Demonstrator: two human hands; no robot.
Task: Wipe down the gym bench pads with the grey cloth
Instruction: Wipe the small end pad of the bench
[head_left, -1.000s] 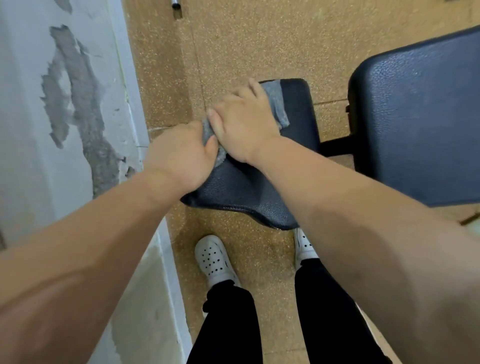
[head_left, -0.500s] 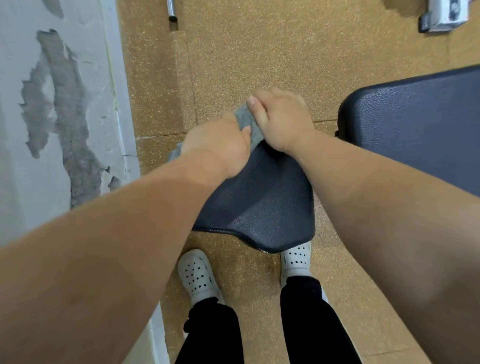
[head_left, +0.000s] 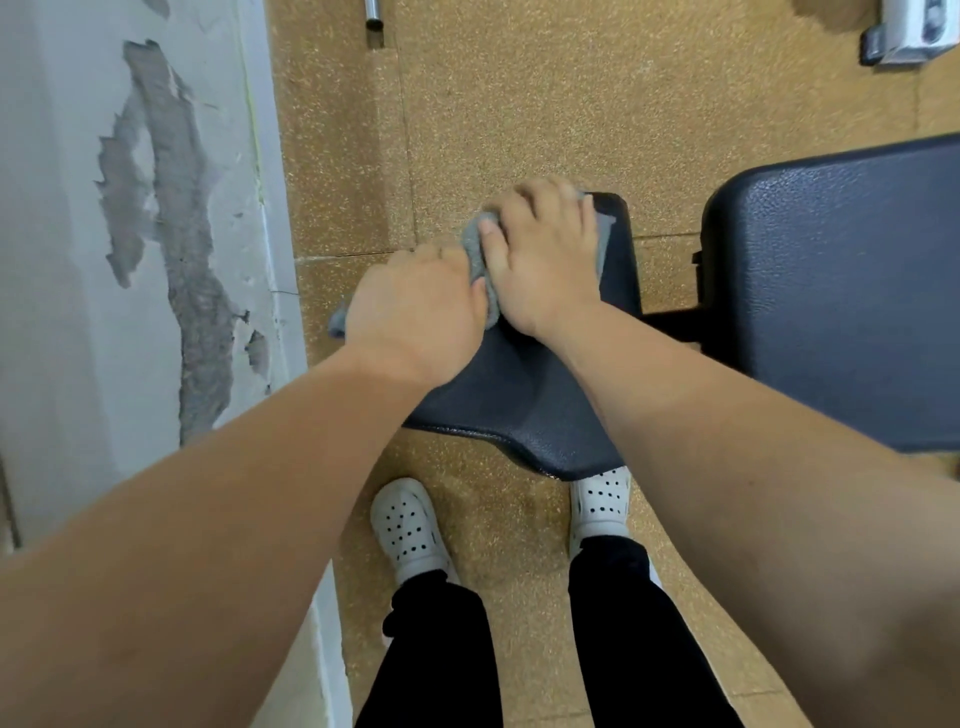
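Grey cloth (head_left: 474, 248) on seat pad (head_left: 519, 410): left hand (head_left: 415, 306) grips one end, right hand (head_left: 545, 260) presses rest flat.

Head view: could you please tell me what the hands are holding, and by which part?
The left hand grips the cloth by its bunched left end; the right hand presses its right part onto the seat pad.

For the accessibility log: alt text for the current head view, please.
The left hand grips and the right hand presses a grey cloth on a gym bench's small dark seat pad. A larger pad sits to the right; white shoes stand on tan floor.
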